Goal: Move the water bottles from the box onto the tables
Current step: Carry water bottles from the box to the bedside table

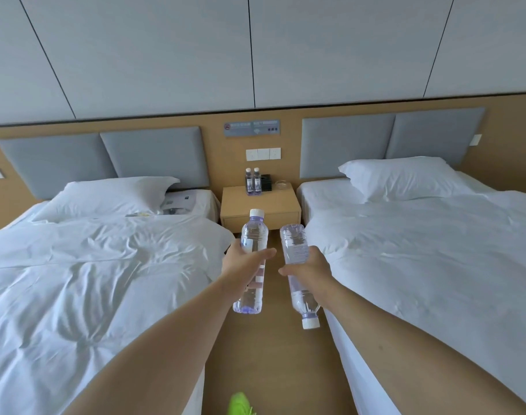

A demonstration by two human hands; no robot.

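My left hand [243, 266] grips a clear water bottle [253, 235] around its middle, white cap pointing away from me. My right hand [311, 266] grips a second clear water bottle [294, 245] around its middle, held the other way round with its white cap toward me. Both bottles hang over the aisle between two beds. Ahead stands a small wooden bedside table [260, 206] against the wall. Two more water bottles [253, 181] stand upright side by side at its back. The box is not in view.
A white bed [91, 265] lies on the left and another white bed [435, 250] on the right, with a narrow wooden-floored aisle [285, 354] between. On the bedside table are also a black box [266, 183] and a glass ashtray [281, 184]. A green shoe [240, 404] shows below.
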